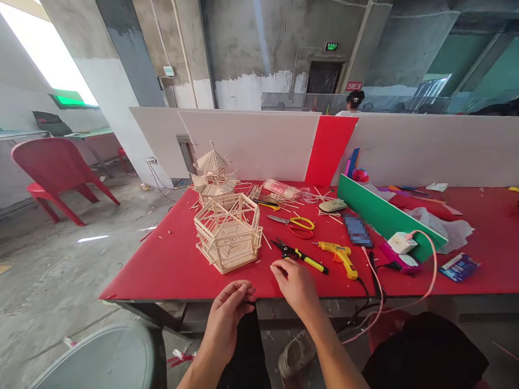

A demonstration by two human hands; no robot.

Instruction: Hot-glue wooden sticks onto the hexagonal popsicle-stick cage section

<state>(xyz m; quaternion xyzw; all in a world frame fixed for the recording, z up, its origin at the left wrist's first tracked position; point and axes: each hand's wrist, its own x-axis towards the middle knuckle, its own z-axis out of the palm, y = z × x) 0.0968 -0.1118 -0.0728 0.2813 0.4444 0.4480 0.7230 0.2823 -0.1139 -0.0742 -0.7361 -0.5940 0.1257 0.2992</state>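
My left hand (pixel 233 303) is at the table's front edge, its fingers curled and the thumb pressed against them. Whatever it may hold is too small to make out. My right hand (pixel 295 283) is over the edge to its right, thumb and fingertips pinched together; I cannot tell what is between them. Just beyond them stands an open six-sided frame of thin wooden sticks (pixel 229 232), touched by neither hand. A pair of black-and-yellow pliers (pixel 302 256) lies just past my right hand, and a yellow hot glue gun (pixel 338 256) is to its right.
Behind the frame stands a tiered stick pagoda (pixel 213 175). Scissors (pixel 294 221), a bundle of sticks (pixel 281 189) and a phone (pixel 357 231) lie on the red table (pixel 162 265). A pink cable (pixel 433 270) loops over the front edge near a power strip (pixel 399 259). A green board (pixel 385 216) stands at right.
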